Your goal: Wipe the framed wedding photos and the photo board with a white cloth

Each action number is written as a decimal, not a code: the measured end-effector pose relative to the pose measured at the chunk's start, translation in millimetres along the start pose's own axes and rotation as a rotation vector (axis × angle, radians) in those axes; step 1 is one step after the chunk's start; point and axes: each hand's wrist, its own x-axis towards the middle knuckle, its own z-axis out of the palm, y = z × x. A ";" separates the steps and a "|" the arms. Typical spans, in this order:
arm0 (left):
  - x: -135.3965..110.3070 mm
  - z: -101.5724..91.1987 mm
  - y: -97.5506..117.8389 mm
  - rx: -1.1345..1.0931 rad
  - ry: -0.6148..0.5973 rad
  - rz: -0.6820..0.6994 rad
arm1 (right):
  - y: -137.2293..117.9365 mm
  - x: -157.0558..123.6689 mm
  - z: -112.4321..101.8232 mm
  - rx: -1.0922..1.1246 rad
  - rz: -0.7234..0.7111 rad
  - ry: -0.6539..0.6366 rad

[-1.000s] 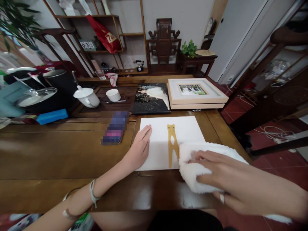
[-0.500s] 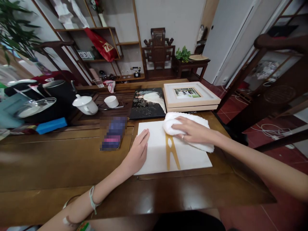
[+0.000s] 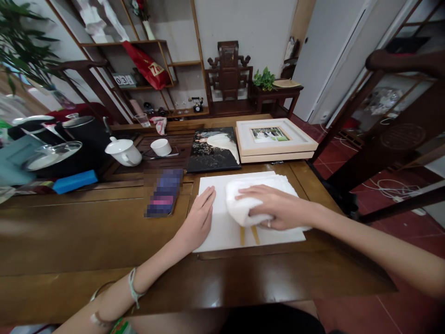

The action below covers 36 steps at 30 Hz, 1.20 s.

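A flat white board (image 3: 219,232) lies on the wooden table. My left hand (image 3: 200,218) rests flat on its left edge, fingers stretched out. My right hand (image 3: 274,206) grips a bunched white towel (image 3: 239,204) and presses it on the board. Part of the towel spreads out under and behind this hand to the right. Two legs of a yellow-brown flat shape (image 3: 242,235) on the board stick out below the towel; its upper part is covered.
Behind the board are a black picture panel (image 3: 212,160) and a pale framed photo (image 3: 278,150). To the left lie a blurred-out phone (image 3: 163,192), a blue block (image 3: 75,182), a lidded white cup (image 3: 123,151) and a small white cup (image 3: 161,147).
My right hand and the towel have moved toward me and slightly left, covering the upper part of the yellow-brown shape. My left hand has stayed in place.
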 end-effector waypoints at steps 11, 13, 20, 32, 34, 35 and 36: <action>-0.1 1.5 -0.8 -0.007 0.027 0.007 | 49.2 20.5 9.8 0.044 0.093 0.150; -0.4 2.1 -1.1 -0.003 0.030 0.005 | 38.0 12.1 10.9 0.073 0.072 0.159; -1.4 2.4 -2.5 -0.010 0.032 0.016 | -36.7 -23.0 15.7 0.098 -0.060 -0.025; -0.4 0.1 0.3 0.003 0.001 -0.002 | 47.2 -10.2 2.6 -0.123 0.200 0.121; -0.1 0.1 0.5 0.009 -0.001 -0.013 | 57.0 -13.4 -1.4 -0.138 0.257 0.115; 0.0 0.0 0.8 0.010 0.000 -0.017 | 57.5 -15.6 -2.9 -0.137 0.271 0.105; 0.0 0.0 1.1 0.010 0.002 -0.018 | 55.0 -18.0 -4.0 -0.132 0.275 0.090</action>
